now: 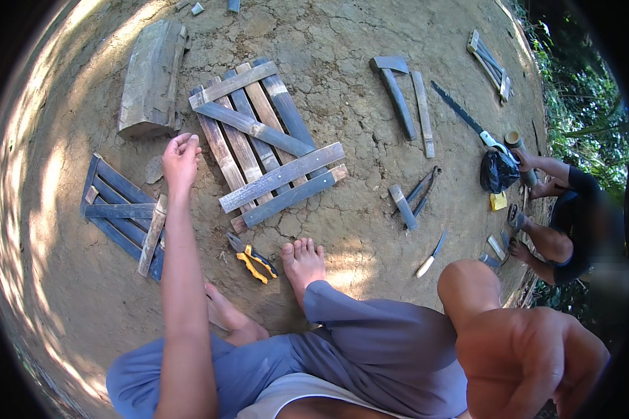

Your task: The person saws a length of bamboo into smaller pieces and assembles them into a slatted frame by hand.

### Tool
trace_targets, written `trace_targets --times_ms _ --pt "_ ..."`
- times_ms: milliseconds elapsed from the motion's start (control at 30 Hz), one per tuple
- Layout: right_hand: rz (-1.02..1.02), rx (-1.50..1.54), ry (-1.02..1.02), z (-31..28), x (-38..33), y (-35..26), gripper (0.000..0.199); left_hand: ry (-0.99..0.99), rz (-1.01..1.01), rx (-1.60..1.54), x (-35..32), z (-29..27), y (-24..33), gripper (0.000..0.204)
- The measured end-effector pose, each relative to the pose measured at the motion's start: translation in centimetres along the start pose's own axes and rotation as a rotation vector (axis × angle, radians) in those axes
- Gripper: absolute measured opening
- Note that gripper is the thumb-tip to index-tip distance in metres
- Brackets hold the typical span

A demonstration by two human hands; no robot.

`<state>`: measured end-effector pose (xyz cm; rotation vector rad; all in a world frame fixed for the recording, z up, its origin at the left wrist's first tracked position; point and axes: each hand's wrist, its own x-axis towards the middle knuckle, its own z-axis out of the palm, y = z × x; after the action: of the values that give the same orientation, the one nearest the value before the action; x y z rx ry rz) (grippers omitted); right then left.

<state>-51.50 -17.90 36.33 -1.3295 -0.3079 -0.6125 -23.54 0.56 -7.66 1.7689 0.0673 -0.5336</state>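
My left hand (pixel 181 165) is raised at the end of my outstretched arm, left of a slatted bamboo panel (pixel 265 140). Its fingers curl in toward the thumb, and anything between them is too small to make out. The panel lies flat, with crosspieces at both ends and one diagonal slat. My right hand (pixel 534 353) looms close at the lower right, fingers bent downward and partly out of view, so whatever they may hold is hidden. Pliers with yellow-orange and black handles (pixel 251 260) lie on the ground by my bare foot (pixel 304 265).
Left are a squared wood block (pixel 147 80) and a smaller slatted frame (pixel 126 209). Right lie an axe (pixel 396 98), a slat (pixel 423 115), a saw (pixel 461 112), pincers (pixel 421 190), and a knife (pixel 432 254). Another person (pixel 580 216) sits far right beside a black bag (pixel 498 170).
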Motion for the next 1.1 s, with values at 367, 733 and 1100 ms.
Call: trace_targets --times_ms 367,733,1100 --pt "-0.412 0.092 -0.317 0.7 1.0 4.9 0.02 0.003 0.17 -0.036 -0.3 -0.4 3.9 0.023" --pt "0.565 -1.227 -0.428 -15.8 17.3 36.1 0.034 0.286 0.091 1.298 11.9 -0.6 16.6 0.097" --pt "1.043 -1.415 0.24 -22.0 25.7 65.7 0.054 0.293 0.133 1.373 12.5 0.6 13.8 0.096"
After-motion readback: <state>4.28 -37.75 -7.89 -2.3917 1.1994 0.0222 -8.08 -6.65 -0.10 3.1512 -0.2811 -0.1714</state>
